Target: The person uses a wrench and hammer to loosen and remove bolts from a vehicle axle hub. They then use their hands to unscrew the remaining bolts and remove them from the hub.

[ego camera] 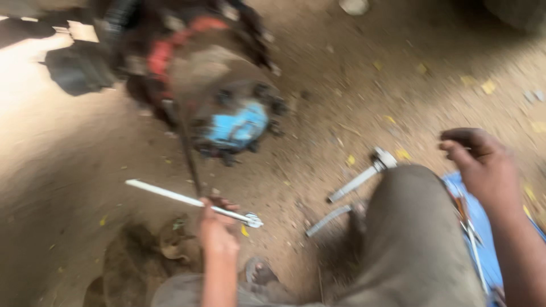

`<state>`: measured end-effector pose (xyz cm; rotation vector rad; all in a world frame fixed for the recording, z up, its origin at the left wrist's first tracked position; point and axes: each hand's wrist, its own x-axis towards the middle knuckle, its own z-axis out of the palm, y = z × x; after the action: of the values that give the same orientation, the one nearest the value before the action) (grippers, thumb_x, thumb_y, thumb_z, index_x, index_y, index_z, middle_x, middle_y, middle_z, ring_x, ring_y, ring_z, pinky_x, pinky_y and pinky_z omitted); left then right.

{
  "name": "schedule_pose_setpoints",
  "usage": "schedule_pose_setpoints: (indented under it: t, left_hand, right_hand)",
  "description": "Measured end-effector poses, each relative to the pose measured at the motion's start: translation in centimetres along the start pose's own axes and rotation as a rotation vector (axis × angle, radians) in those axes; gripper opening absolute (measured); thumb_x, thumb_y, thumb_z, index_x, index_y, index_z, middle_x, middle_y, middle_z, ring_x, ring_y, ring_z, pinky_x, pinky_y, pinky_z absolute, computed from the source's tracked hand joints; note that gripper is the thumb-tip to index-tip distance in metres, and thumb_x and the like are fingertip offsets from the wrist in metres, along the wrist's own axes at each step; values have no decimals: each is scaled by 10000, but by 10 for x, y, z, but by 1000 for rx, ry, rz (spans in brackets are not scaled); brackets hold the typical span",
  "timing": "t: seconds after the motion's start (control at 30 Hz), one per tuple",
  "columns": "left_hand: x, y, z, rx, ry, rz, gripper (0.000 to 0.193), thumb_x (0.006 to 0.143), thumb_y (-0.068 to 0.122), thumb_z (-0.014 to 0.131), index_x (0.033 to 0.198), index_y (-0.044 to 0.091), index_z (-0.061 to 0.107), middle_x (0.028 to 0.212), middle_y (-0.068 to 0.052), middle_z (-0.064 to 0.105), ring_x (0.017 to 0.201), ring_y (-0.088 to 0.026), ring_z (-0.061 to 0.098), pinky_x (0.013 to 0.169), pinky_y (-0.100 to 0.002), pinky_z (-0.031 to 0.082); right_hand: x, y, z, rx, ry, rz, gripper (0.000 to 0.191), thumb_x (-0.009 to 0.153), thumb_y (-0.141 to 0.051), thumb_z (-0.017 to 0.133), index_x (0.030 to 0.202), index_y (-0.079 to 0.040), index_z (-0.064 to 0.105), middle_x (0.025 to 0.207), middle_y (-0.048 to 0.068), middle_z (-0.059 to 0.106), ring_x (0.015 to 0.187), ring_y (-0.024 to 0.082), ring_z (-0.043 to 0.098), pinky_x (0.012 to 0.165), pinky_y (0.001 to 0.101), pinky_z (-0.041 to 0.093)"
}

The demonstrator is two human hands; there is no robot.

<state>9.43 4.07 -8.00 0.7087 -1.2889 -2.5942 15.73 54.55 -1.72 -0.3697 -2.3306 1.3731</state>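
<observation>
1. Our left hand (217,227): closed around a long silver wrench (190,200) lying across the dirt, and seemingly a thin dark rod (188,149) rising toward the hub.
2. Our right hand (480,165): fingers curled loosely, raised above the knee; we cannot tell whether it holds anything.
3. Greasy axle hub (227,108) with blue cap: ahead of our left hand.
4. Two silver tools (358,182): on the ground between our hands.
5. Blue sheet (483,227): beneath our right hand.

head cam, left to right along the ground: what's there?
Black cloth → big greasy hub with blue cap → left hand on a long white wrench → two metal tools on the dirt → raised knee → right hand.
</observation>
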Motion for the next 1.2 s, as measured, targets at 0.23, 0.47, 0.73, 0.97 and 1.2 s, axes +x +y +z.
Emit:
schedule_pose_setpoints:
  t: [0.23, 0.47, 0.73, 0.97, 1.2]
  left_hand:
    - [-36, 16, 41, -131, -128, 52, 218, 1067, 242, 483, 935, 83, 550, 812, -93, 592, 799, -260, 623, 979, -512, 545]
    - [-78, 34, 84, 25, -578, 35, 274, 1061, 258, 371, 974, 87, 567, 1059, -169, 719, 1228, -316, 646, 1208, -500, 337]
    - [-77, 52, 74, 65, -468, 124, 279, 1036, 303, 406, 990, 70, 553, 977, -139, 728, 1162, -305, 688, 1116, -483, 417]
    - [-34, 38, 42, -235, -1, 26, 193, 1011, 248, 540, 1003, 55, 537, 867, -46, 541, 856, -221, 573, 943, -435, 556]
    - [-6, 15, 18, -242, 126, -67, 204, 1012, 250, 556, 996, 48, 533, 846, -58, 496, 787, -199, 524, 822, -390, 526]
  right_hand:
    - [-37, -172, 176, -399, -807, -236, 701, 812, -348, 754, 1443, -163, 513, 1171, 140, 691, 1001, 307, 701, 837, 416, 594]
    - [-74, -161, 238, -388, -928, -178, 555, 894, -331, 709, 1314, -10, 540, 1196, 237, 651, 1086, 375, 687, 983, 454, 580]
    - [11, -177, 220, 248, -728, -168, 347, 849, -118, 595, 1147, 40, 676, 1093, 199, 698, 973, 304, 698, 845, 453, 573]
    - [69, -217, 243, 923, -773, 704, 766, 987, -630, 239, 1158, 14, 616, 902, 136, 703, 770, 222, 672, 642, 341, 524]
    - [61, -222, 252, 577, -550, 312, 491, 1065, -440, 480, 1193, -15, 690, 799, 96, 685, 604, 178, 610, 539, 323, 501]
